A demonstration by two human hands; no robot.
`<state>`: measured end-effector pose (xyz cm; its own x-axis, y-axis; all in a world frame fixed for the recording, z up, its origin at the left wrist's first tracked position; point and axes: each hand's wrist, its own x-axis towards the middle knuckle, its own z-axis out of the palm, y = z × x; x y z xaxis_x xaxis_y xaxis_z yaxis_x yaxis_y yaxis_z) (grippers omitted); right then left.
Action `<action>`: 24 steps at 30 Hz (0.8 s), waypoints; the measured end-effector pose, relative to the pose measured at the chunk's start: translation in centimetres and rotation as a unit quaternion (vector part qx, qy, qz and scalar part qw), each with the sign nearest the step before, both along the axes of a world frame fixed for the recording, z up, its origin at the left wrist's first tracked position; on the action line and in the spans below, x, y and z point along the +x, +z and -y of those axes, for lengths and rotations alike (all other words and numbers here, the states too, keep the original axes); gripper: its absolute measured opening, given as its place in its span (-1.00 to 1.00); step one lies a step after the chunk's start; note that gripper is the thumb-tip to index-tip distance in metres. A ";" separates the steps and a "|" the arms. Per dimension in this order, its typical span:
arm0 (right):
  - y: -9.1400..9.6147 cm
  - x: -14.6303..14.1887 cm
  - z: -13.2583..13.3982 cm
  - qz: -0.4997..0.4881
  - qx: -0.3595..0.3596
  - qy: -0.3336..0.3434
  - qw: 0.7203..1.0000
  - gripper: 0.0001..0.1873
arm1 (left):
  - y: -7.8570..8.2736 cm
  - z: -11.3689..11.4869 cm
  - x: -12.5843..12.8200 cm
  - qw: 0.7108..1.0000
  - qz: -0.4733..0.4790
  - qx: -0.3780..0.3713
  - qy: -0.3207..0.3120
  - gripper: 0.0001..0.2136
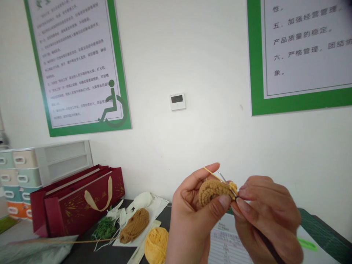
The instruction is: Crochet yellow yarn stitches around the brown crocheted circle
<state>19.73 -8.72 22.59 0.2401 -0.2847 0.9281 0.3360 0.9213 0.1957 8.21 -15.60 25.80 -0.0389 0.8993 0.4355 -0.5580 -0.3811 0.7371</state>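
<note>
The small crocheted piece (210, 192) is up in the air above the tabletop (107, 255), in front of the wall and well apart from any edge. Its brown part is a thick curved form with a ribbed side, and yellow stitches (233, 187) sit at its right end. It looks light and soft, likely to squash under a firm pinch and spring back, with little risk of slipping or breaking. The yellow loops seem the weak spot, as a tug could pull them loose, so the dense brown body is the better place to grip.

The left hand (192, 209) grasps that body, thumb on the near side, with its forefinger raised and a yellow strand (210, 170) running over it. The right hand (271, 216) pinches a crochet hook (224, 178), slim and stiff, by its dark handle; the metal shaft lies at the yellow stitches.

By count there is one piece and one hook. Towards the far edge of the tabletop lie one brown yarn ball (135, 225), one yellow yarn ball (156, 245), one green yarn bundle (105, 228) and white yarn (143, 200), whose bundles are too tangled to count. Towards its left side stand what look like two red gift bags (90, 205), beside one drawer unit (66, 156). One green mat (321, 231) shows on the right. The wall carries two signs, the left one (77, 73) and the right one (302, 47).
</note>
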 end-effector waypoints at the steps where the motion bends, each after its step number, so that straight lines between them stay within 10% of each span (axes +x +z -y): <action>1: -0.1 0.1 0.3 0.005 -0.026 -0.018 0.999 -0.67 | -0.1 -0.1 0.0 1.000 -0.008 0.010 0.023 -0.56; 5: -0.5 0.5 1.4 0.018 -0.097 0.030 0.995 -0.63 | -0.2 -0.6 -0.4 0.987 -0.051 0.085 0.125 -0.64; 9: 0.2 0.7 2.4 -0.012 -0.161 0.167 0.973 -0.84 | -0.1 -0.5 -1.0 0.988 -0.084 0.079 0.099 -0.62; 20: 1.6 -0.8 2.1 0.009 -0.400 0.562 0.724 -0.68 | 0.4 -0.8 -1.6 0.996 -0.047 0.059 -0.051 -0.77; 24: 1.2 -1.4 2.0 0.005 -0.359 0.538 0.763 -0.78 | 0.6 -0.4 -1.5 0.998 -0.032 0.037 -0.044 -0.68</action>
<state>18.35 -10.70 23.77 -0.0320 0.6541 0.7557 -0.6891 0.5333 -0.4907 6.66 -15.20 26.45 0.0686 0.8628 0.5008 -0.5449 -0.3881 0.7433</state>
